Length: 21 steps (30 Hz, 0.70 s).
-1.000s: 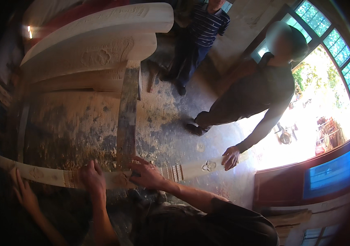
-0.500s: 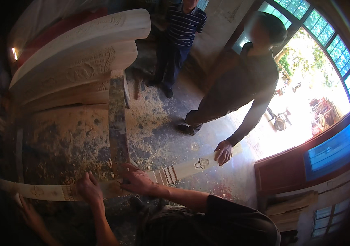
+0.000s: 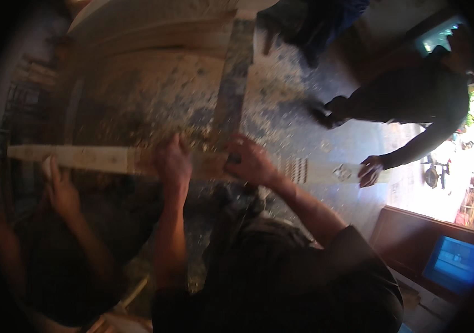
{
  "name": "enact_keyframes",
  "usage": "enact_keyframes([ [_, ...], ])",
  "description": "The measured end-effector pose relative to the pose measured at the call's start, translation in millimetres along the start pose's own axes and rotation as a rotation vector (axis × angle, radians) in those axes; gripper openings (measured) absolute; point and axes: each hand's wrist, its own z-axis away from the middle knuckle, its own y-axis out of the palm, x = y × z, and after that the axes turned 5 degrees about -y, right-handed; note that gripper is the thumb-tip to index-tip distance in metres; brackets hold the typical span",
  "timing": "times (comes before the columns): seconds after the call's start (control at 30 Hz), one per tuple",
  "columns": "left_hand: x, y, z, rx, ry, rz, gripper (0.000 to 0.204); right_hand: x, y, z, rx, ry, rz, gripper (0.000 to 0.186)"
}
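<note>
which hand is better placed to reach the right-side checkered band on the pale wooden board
Probably the right hand, nearer the right-side checkered band; the left hand is farther left along the pale wooden board.

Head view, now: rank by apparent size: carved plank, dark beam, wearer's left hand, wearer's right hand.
1. Carved plank
2. Dark beam
3. Left hand and right hand: blurred, look alike; not ranked.
</note>
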Motion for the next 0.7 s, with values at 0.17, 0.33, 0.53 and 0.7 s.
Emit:
enact_keyframes([
  [0.17,-14,-21,0,-0.107,0.075,0.068,0.021,14,-44,7,0.113,0.112,-0.042,0.06],
  [0.33,-18,-19,-1,-0.158,0.074,0.083,0.019,20,-33,0,0.069,0.101,-0.049,0.059],
  [0.53,-18,-16,-4,-0.18,0.077,0.026,0.017,15,-28,1,0.05,0.137,-0.093,0.059],
  [0.7,-14,-19,-4,-0.188,0.114,0.081,0.017,17,-38,3,0.075,0.132,-0.092,0.061],
])
